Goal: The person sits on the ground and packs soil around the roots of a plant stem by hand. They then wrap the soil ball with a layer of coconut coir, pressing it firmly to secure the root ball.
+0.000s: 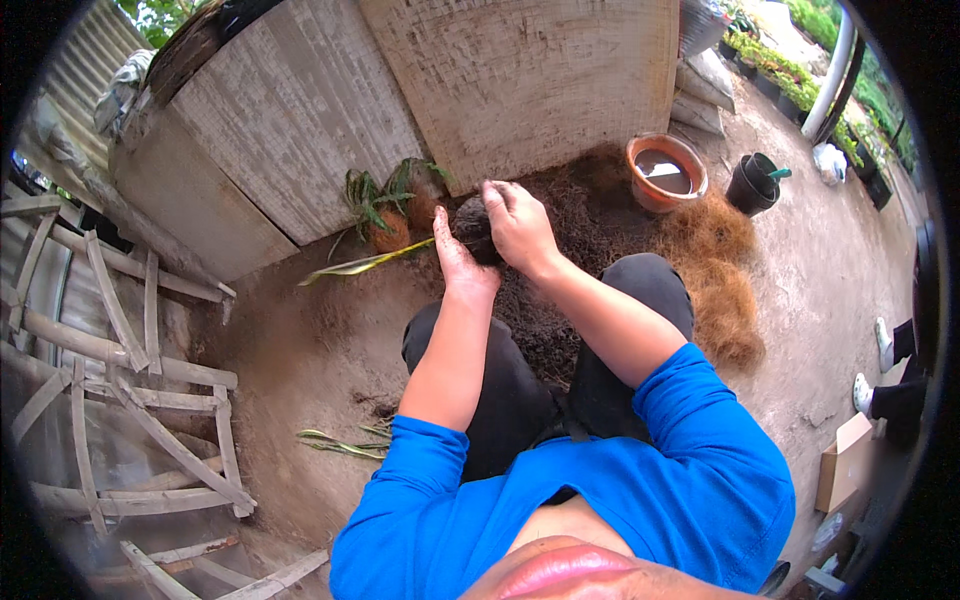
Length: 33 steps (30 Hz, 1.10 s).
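Note:
Between my two hands is a dark ball of soil (470, 225), held above the ground in front of my knees. A long yellow-edged green leaf (368, 264) sticks out to the left beside it and seems to grow from it; the join is hidden. My left hand (462, 258) cups the ball from the near left side, thumb pointing up. Over its right side curves my right hand (522, 228), fingers bent against the soil. Beneath and to the right spreads a heap of dark loose soil (560, 215).
Two brown fibre-covered balls with green plants (390, 234) stand by the wooden panels (300, 110). Right of the soil are an orange basin (636, 185) of water, a black pot (745, 190) and brown coconut fibre (725, 290). Cut leaves (345, 443) lie left; a wooden rack (150, 370) stands farther left.

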Each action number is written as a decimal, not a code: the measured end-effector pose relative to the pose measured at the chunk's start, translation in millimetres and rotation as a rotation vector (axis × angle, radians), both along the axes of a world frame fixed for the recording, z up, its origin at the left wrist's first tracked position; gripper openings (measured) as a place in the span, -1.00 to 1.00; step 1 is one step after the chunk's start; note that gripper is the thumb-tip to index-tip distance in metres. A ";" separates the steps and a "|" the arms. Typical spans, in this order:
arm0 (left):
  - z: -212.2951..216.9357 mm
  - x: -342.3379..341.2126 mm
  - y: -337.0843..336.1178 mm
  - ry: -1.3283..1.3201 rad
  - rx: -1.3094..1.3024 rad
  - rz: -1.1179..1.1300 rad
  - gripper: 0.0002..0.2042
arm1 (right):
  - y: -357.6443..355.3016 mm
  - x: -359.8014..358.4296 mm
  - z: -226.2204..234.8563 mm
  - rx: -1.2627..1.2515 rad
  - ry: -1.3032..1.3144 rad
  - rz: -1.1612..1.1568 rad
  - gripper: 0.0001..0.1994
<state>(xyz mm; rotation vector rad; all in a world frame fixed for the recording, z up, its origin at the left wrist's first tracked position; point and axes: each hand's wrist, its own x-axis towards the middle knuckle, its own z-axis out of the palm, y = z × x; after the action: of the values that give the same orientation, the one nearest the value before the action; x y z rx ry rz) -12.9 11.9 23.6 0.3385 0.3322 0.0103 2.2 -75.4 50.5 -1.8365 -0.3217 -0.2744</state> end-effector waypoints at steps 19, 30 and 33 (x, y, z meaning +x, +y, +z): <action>16.0 -15.8 49.1 -0.314 -0.325 -0.089 -0.51 | -93.3 118.6 -174.9 0.331 0.874 -0.219 -0.67; 19.8 -40.6 61.7 -0.173 -0.062 0.058 -0.54 | -131.0 46.6 -313.1 -0.693 0.845 -0.213 -0.64; 18.8 -40.5 63.8 -0.287 0.006 0.051 -0.51 | -126.6 48.5 -332.7 -0.839 0.703 0.061 -0.65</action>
<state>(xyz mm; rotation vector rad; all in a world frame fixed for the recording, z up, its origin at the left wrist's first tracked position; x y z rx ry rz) -53.3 75.7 42.4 0.3294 0.0568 0.1089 50.7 -202.1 -282.2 -2.5837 0.0239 0.6444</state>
